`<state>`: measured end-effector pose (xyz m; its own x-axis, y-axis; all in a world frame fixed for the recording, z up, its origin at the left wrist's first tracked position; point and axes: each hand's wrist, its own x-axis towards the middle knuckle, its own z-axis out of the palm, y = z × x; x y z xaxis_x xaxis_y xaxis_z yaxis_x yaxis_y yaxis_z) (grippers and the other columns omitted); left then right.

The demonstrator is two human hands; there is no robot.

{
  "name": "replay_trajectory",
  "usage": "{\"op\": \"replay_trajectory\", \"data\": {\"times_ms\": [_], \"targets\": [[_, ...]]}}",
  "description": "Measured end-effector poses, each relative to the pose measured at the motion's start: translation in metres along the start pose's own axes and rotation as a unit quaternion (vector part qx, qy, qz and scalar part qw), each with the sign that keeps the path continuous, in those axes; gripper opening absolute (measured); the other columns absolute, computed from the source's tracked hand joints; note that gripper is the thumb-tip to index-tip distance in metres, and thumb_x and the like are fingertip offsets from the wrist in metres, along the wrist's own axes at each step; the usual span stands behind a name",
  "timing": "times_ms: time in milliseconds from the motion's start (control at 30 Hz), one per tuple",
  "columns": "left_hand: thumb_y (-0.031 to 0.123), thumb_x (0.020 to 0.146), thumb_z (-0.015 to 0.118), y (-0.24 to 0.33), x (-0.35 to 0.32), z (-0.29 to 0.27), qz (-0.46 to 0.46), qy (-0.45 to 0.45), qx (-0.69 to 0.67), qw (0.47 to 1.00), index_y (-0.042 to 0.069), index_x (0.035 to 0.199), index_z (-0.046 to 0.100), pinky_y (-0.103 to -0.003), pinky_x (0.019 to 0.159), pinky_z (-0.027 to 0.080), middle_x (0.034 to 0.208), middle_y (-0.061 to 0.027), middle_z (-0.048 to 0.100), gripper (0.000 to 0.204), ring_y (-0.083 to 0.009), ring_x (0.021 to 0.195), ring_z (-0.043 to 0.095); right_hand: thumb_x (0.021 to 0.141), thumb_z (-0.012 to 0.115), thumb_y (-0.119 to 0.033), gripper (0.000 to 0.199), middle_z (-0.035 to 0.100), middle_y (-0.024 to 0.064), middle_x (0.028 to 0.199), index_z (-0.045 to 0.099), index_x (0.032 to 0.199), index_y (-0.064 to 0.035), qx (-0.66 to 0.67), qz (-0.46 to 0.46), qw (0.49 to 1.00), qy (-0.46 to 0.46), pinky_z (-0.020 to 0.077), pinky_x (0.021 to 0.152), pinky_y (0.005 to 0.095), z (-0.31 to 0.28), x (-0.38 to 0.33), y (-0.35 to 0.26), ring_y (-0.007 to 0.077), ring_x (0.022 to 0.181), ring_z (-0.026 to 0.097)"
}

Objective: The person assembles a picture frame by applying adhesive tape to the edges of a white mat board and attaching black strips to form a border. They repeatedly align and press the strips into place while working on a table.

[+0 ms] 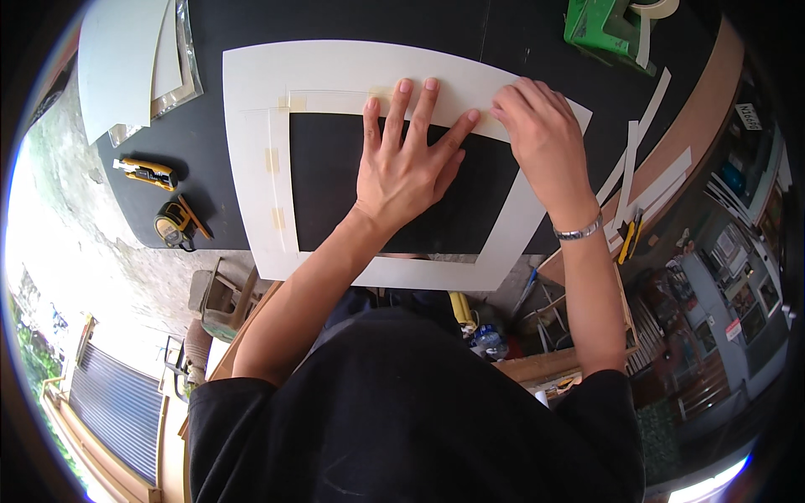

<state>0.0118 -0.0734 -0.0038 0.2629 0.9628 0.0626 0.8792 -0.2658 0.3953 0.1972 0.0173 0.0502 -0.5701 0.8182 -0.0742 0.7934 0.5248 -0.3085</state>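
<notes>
A white mat board frame (260,184) with a rectangular opening lies on a black work surface. Pieces of yellowish tape (272,159) and narrow strips run along the left and far sides of the opening. My left hand (402,151) is spread open over the opening, its fingertips resting on the frame's far side. Just to the right, my right hand (541,126) has its fingers curled together in a pinch at the frame's far right part. Whatever those fingers may hold is hidden. A metal watch band (579,229) circles my right wrist.
White sheets (126,67) lie at the far left, above a yellow utility knife (149,173) and a tape measure (174,225). At the far right stands a green tape dispenser (605,29). White strips (627,172) and another yellow knife (631,236) lie along the right edge.
</notes>
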Motion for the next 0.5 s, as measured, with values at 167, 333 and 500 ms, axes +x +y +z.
{"op": "replay_trajectory", "data": {"times_ms": [167,333,500], "targets": [[0.038,0.09,0.069,-0.001,-0.001,0.001,-0.004,0.004,-0.008,1.0,0.04,0.147,0.053,-0.063,0.117,0.024,0.159,-0.0159,0.038,0.059,-0.0406,0.147,0.033,0.086,0.061,-0.005,0.01,0.064,0.0073,0.095,0.06,0.096,-0.0057,-0.021,-0.057,0.997,-0.048,0.0512,0.084,0.0397,-0.01,0.003,0.005,0.0256,0.096,0.064],[0.038,0.09,0.069,0.0,-0.001,0.002,-0.006,0.009,-0.003,1.0,0.04,0.147,0.053,-0.062,0.118,0.024,0.159,-0.0154,0.038,0.059,-0.0397,0.148,0.033,0.087,0.061,-0.005,0.011,0.065,0.0075,0.099,0.059,0.098,-0.0061,-0.018,-0.064,0.996,-0.068,0.0522,0.084,0.0397,-0.012,0.003,0.009,0.0257,0.097,0.065],[0.037,0.091,0.068,-0.002,-0.001,0.0,-0.005,0.01,-0.017,1.0,0.039,0.146,0.054,-0.063,0.118,0.025,0.158,-0.0155,0.039,0.058,-0.0401,0.147,0.033,0.087,0.061,-0.006,0.012,0.066,0.0072,0.104,0.059,0.099,-0.0065,0.013,-0.067,0.995,-0.071,0.0531,0.084,0.0415,-0.004,0.016,0.002,0.0271,0.099,0.065]]}}
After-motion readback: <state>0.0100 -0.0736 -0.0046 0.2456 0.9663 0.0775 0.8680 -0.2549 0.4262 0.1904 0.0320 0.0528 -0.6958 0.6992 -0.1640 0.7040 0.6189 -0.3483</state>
